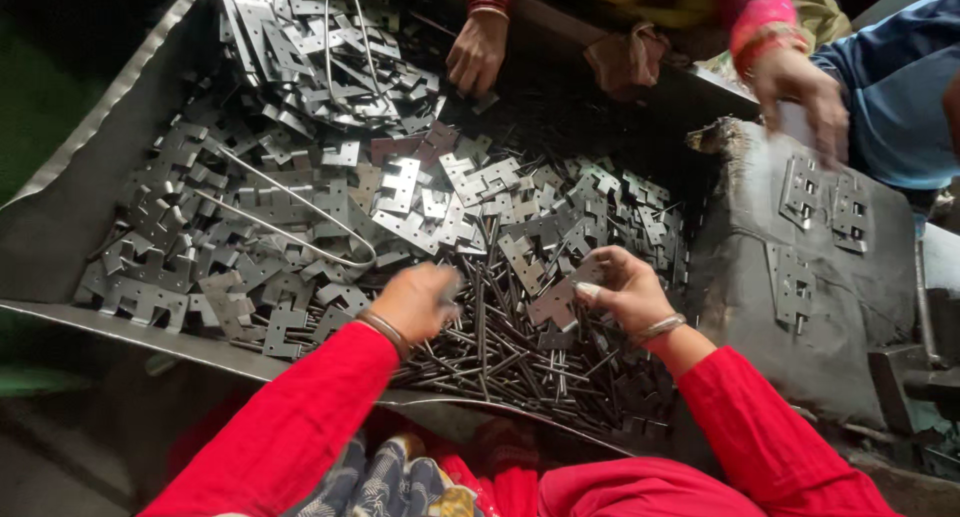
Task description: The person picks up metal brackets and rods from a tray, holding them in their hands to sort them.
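My left hand [418,299] hovers over a heap of thin dark metal pins [500,347], fingers curled and blurred; whether it holds a pin is unclear. My right hand [622,289] grips a flat grey metal hinge plate [556,299] just above the pins. Both arms wear red sleeves with a bangle at each wrist. Many notched metal hinge plates [300,227] fill the tray beyond my hands.
A wide metal tray [90,192] holds the parts, with bent wire loops [300,222] lying on them. A dark block [800,307] at right carries several plates. Across the tray, another person's two hands [476,52] [800,92] reach in.
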